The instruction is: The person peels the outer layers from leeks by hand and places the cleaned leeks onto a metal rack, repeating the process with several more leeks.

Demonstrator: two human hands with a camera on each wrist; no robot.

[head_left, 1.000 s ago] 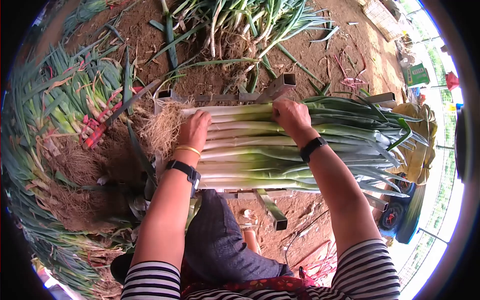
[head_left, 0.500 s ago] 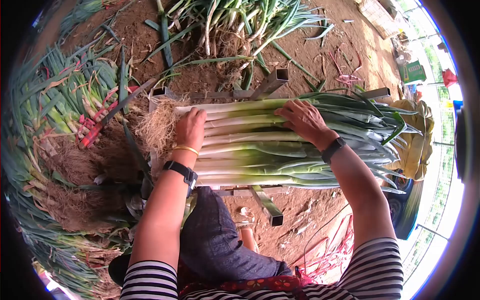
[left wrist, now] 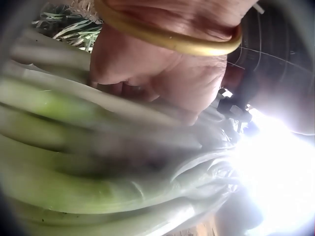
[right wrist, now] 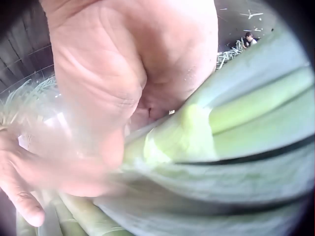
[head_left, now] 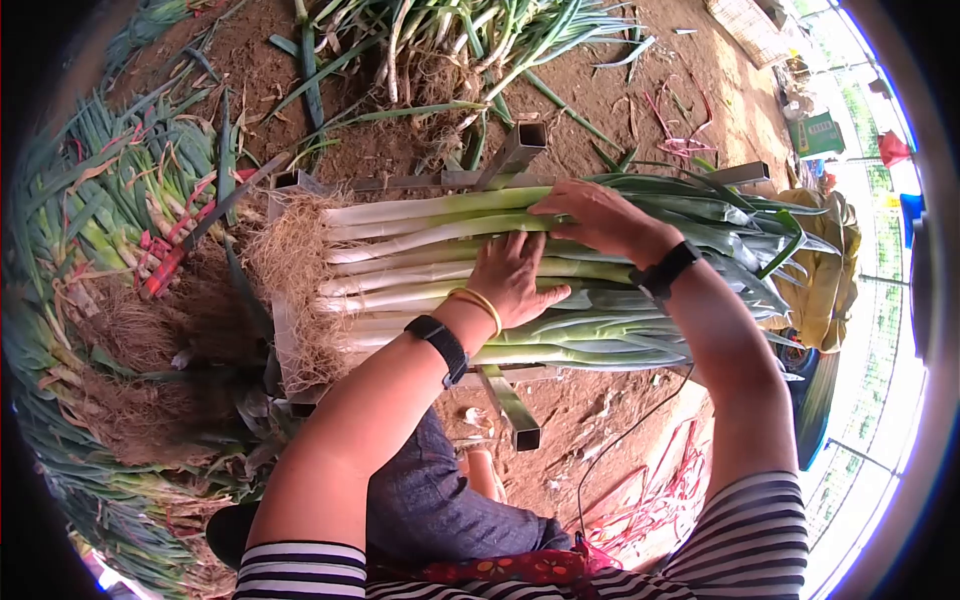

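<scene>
**Across a grey metal frame [head_left: 513, 150], long white-and-green leeks [head_left: 600, 298] laid side by side**

From the head: brown stringy roots [head_left: 290, 290] at the left end, dark leaves at the right. Midway along, the bare left hand [head_left: 510, 280] resting on the leeks, fingers straight and spread, nothing gripped. Just beside, the bare right hand [head_left: 595, 215] over the far leeks, fingers reaching across; whether gripping, impossible to tell. Well apart at left, a red-handled dark blade [head_left: 172, 262].

From the left wrist: a yellow bangle [left wrist: 172, 44] around the wrist, palm low over blurred leeks.

From the right wrist: palm close over pale green leeks, thumb blurred, fingertips hidden.
</scene>
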